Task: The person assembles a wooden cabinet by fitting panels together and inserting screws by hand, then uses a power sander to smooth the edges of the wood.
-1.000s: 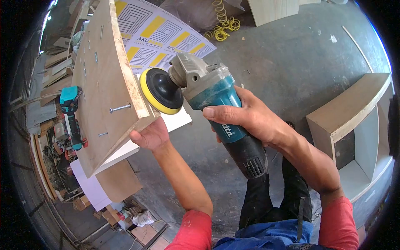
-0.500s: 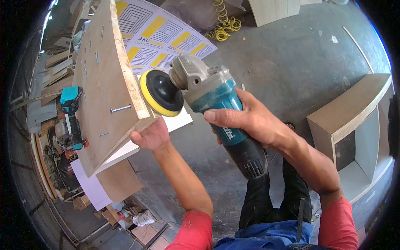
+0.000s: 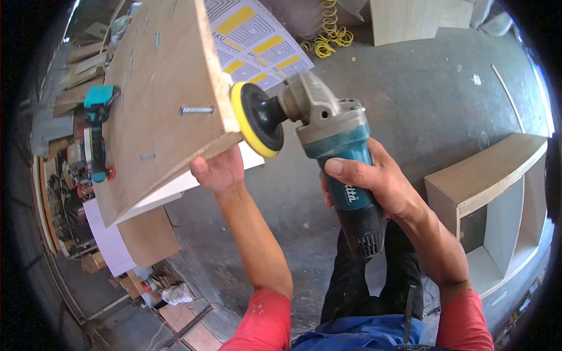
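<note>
My right hand grips the teal body of an angle grinder. Its yellow-rimmed black sanding disc presses against the edge of a curved plywood panel. My left hand holds that panel from underneath at its lower corner. Several screws stick out of the panel's face, the largest close to the disc.
A teal cordless drill lies beyond the panel at the left. A printed yellow and white sheet and a yellow coiled hose lie on the concrete floor. A curved wooden cabinet stands at the right. Scrap boards clutter the left side.
The view has shifted, so the panel and grinder sit higher and further right. The grinder body has swung more upright, with the disc still on the panel's edge.
</note>
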Motion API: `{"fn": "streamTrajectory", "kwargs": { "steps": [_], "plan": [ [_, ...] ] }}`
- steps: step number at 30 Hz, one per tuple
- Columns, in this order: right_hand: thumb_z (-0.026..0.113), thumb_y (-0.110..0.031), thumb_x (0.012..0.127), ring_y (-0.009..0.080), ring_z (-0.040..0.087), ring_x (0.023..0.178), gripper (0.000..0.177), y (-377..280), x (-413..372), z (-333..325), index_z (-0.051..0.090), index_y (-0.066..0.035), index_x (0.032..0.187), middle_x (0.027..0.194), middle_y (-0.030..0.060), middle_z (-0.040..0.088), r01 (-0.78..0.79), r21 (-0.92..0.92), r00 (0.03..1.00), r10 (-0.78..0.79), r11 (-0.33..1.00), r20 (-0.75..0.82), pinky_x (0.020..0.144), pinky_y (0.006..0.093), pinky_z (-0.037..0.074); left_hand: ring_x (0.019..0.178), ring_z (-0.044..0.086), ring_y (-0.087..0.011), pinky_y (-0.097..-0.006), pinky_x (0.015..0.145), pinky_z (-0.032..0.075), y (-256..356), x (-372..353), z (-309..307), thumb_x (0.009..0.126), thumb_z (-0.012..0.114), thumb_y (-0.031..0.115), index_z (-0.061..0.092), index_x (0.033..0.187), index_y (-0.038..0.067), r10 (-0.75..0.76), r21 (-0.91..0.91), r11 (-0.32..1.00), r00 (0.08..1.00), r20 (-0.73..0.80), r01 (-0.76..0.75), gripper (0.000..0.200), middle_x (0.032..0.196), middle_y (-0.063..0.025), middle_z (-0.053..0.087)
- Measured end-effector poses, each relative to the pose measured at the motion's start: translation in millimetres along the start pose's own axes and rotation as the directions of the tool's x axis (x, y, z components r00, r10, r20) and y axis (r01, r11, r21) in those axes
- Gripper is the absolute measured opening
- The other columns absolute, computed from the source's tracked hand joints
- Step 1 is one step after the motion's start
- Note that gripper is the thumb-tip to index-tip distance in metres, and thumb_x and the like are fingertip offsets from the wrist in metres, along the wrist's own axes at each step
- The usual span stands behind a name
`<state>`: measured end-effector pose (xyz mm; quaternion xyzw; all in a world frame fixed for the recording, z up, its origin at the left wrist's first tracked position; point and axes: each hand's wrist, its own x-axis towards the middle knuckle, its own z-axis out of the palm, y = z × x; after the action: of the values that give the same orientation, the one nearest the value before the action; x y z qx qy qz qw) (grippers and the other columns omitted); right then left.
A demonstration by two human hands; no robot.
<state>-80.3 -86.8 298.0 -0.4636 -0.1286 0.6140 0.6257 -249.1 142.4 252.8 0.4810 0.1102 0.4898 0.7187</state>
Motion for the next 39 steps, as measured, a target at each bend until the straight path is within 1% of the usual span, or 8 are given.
{"fn": "streamTrajectory", "kwargs": {
  "steps": [4,11,14,22,30,34,36,39],
  "plan": [
    [0.07,-0.043,0.081,0.02,0.066,0.066,0.055,4,-8,6,0.056,0.003,0.108,0.08,0.0119,0.064,-0.01,-0.021,0.999,0.009,1.0,-0.05,0.063,0.0318,0.054,0.139,0.045,-0.0231,-0.0456,0.12,0.032,-2,-3,-1,0.078,0.081,0.035,0.052,0.142,0.008,-0.035,-0.074,0.997,0.999,0.028,0.037,0.075,0.147,-0.0037,0.052],
    [0.066,-0.05,0.082,0.0239,0.066,0.061,0.059,15,-13,-3,0.056,0.004,0.105,0.079,0.0154,0.063,0.008,0.028,1.0,-0.009,1.0,0.014,0.057,0.0341,0.055,0.136,0.044,-0.0172,-0.0401,0.118,0.032,-9,0,20,0.075,0.084,0.023,0.048,0.142,0.009,-0.026,-0.078,0.997,0.999,-0.023,0.025,0.077,0.14,0.0012,0.052],
    [0.066,-0.051,0.083,0.0241,0.066,0.061,0.061,15,-15,1,0.054,0.005,0.105,0.079,0.0153,0.062,0.069,0.053,0.998,-0.069,0.996,-0.001,0.058,0.0352,0.057,0.135,0.046,-0.0202,-0.0404,0.12,0.031,-13,1,22,0.075,0.085,0.031,0.052,0.139,0.009,-0.006,-0.049,0.999,1.0,-0.008,0.005,0.074,0.136,-0.0003,0.056],
    [0.067,-0.052,0.082,0.0249,0.067,0.064,0.061,21,-20,-1,0.056,0.002,0.106,0.081,0.0167,0.063,0.062,0.048,0.998,-0.062,0.997,-0.009,0.059,0.0353,0.056,0.134,0.047,-0.0182,-0.0375,0.119,0.035,-10,-1,35,0.076,0.085,0.029,0.05,0.14,0.007,-0.019,-0.055,0.998,1.0,-0.008,0.019,0.076,0.136,-0.0017,0.055],
    [0.067,-0.052,0.081,0.0262,0.067,0.064,0.062,18,-28,2,0.054,0.002,0.109,0.081,0.0177,0.064,0.116,0.024,0.993,-0.117,0.993,0.019,0.06,0.0355,0.056,0.139,0.042,-0.0215,-0.0436,0.122,0.027,-14,7,36,0.081,0.082,0.03,0.046,0.145,0.009,0.1,-0.052,0.994,0.989,0.108,-0.095,0.076,0.143,-0.0021,0.051],
    [0.068,-0.053,0.081,0.0264,0.068,0.064,0.064,18,-25,1,0.054,0.002,0.11,0.081,0.0181,0.064,0.123,0.015,0.992,-0.124,0.992,0.019,0.059,0.0356,0.057,0.14,0.043,-0.0223,-0.0445,0.122,0.028,-35,6,4,0.083,0.08,0.031,0.046,0.145,0.011,0.104,-0.061,0.993,0.994,0.044,-0.101,0.073,0.144,-0.0036,0.051],
    [0.068,-0.053,0.081,0.0264,0.068,0.064,0.064,20,-23,-1,0.054,0.002,0.11,0.081,0.018,0.065,0.117,0.014,0.993,-0.117,0.993,0.017,0.059,0.0358,0.057,0.063,0.042,-0.0027,-0.0195,0.048,0.038,-39,-2,-10,0.088,0.077,0.039,0.067,0.111,0.009,-0.05,-0.029,0.998,0.998,-0.035,0.049,0.039,0.091,0.0091,0.06],
    [0.063,-0.052,0.086,0.0233,0.066,0.059,0.067,19,-21,2,0.048,0.008,0.114,0.077,0.0157,0.061,0.146,0.001,0.989,-0.146,0.989,0.016,0.058,0.0373,0.059,0.059,0.035,-0.0026,-0.0192,0.042,0.029,-37,-7,-8,0.087,0.077,0.039,0.067,0.11,0.01,-0.091,0.137,0.985,0.992,-0.087,0.102,0.038,0.089,0.0105,0.058]
  ]
}}
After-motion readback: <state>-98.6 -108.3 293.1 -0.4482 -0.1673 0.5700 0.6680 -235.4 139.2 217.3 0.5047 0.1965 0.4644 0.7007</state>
